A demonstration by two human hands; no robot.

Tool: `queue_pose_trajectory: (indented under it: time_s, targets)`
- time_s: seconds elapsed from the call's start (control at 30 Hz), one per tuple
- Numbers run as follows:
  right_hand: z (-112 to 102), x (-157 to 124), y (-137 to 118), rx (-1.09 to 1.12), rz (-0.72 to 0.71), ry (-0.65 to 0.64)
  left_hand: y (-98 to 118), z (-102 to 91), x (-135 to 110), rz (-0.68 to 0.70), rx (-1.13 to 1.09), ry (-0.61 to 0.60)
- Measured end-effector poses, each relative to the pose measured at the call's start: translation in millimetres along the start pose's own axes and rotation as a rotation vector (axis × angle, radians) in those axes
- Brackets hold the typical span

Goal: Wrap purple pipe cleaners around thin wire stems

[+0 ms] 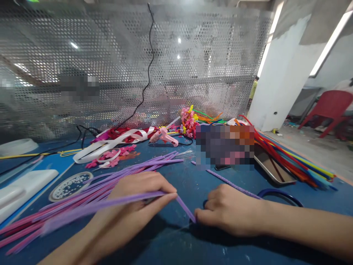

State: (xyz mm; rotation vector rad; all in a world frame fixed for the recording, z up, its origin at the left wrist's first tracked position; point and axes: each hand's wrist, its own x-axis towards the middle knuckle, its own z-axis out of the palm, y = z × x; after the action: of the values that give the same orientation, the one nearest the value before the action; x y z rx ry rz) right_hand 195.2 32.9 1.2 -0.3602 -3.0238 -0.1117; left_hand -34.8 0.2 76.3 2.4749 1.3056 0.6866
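Observation:
A fuzzy purple pipe cleaner [185, 208] runs between my two hands, just above the blue tabletop. My left hand [138, 206] pinches it between thumb and fingertips, and its long loose part trails back to the left over the wrist. The curled fingers of my right hand [230, 209] close on its other end, low near the table. Under and beyond my left hand lies a bundle of purple and pink pipe cleaners [129, 169]. Behind my right hand stretches a twisted purple strand [231, 186], and a dark blue hoop [281, 195] sits by that forearm.
A pink glue gun [165, 137] lies at the back beside white ribbon [110, 143] and pink flower pieces [117, 156]. Left stands a round dish of white beads [70, 186]. Coloured pipe cleaners [292, 158] and a shiny tray-like object [273, 169] are right. Perforated metal [110, 66] rises behind.

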Motion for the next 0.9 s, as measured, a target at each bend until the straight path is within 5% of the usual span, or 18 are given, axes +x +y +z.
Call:
queue_pose_trajectory:
  time_s: [0.13,0.3,0.4,0.57,0.7,0.8,0.9]
  targets:
    - [3,-2,0,-0.125,-0.140,0.068,-16,-5.0,6,-0.248,-0.150,-0.259]
    - [9,-3,3,-0.043,-0.222,0.206,-43,12.8,8,-0.358,-0.467,-0.295]
    - [5,-4,6,0.226,-0.083,0.280,-53,22.1,10,-0.411,-0.619,-0.217]
    - [0,-3,11,0.771,0.439,0.501,-69,17.1,16,-0.545,-0.842,0.117]
    - [9,6,16,1.207,0.565,0.717,-82,9.8,18,-0.615,-0.959,0.325]
    - [10,9,22,1.486,0.599,0.886,-88,9.7,15,-0.598,-1.111,0.392]
    - [6,9,28,1.685,0.662,0.938,-89,13.4,9,-0.480,-1.299,0.268]
